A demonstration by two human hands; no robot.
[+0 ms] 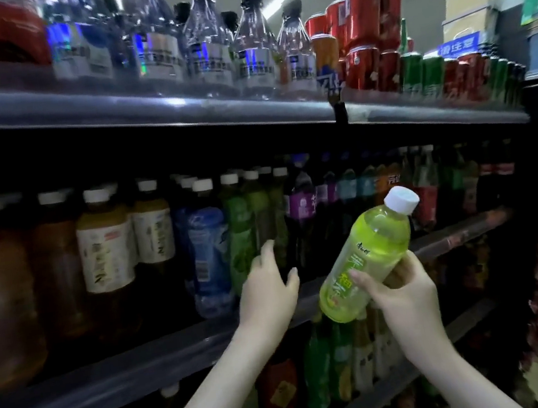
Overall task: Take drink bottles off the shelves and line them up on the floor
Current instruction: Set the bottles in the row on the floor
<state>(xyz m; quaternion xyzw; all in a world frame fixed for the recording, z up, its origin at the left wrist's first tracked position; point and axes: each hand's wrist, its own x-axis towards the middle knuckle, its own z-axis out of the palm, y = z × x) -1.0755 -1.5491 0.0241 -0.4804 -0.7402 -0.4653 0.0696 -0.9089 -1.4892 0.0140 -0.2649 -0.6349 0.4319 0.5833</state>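
My right hand grips 1 bottle at its base, clear of the shelf, so my left hand, fingers spread and empty, can reach that shelf's green bottles.

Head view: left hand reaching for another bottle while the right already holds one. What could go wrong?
1. The right hand grips the tilted yellow-green bottle low on its body, with the cap end unsupported; it may slip.
2. The open left hand reaches toward tightly packed green bottles; it could knock the neighbouring blue bottle off the shelf.
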